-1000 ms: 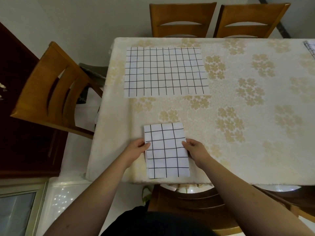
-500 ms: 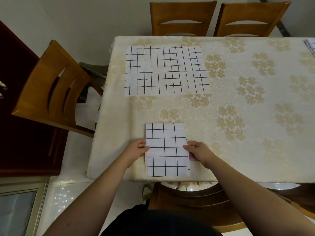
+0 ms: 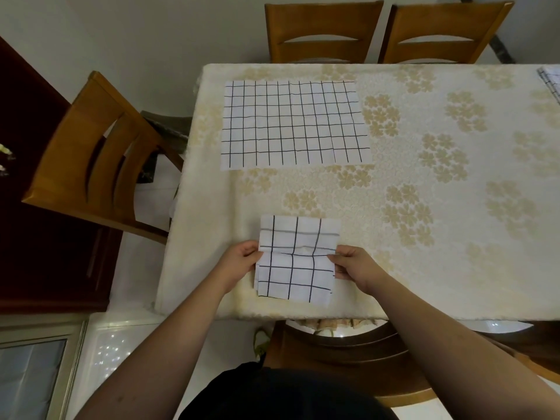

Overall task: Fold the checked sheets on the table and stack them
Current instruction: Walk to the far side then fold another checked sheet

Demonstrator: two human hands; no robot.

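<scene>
folded sheet (image 3: 298, 259) showing white with a black grid of large squares; flat sheet (image 3: 294, 122) showing white with a finer-looking black grid; tablecloth (image 3: 424, 207) showing cream with pale gold flower clusters; chairs (image 3: 324, 31) showing honey-brown wood; cabinet (image 3: 36, 237) at the left showing dark reddish brown; wall (image 3: 151, 40) showing off-white; clothing (image 3: 285, 395) at the bottom edge showing black.

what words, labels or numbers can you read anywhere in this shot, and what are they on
None: no readable text, brand, number or sign shows in the head view.
The folded checked sheet, held at its sides by the left hand and right hand, bears only black grid lines.
The unfolded checked sheet also bears only grid lines.
The tablecloth bears a flower pattern, no lettering.
A third checked piece at the far right edge is cut off; nothing readable there.
</scene>
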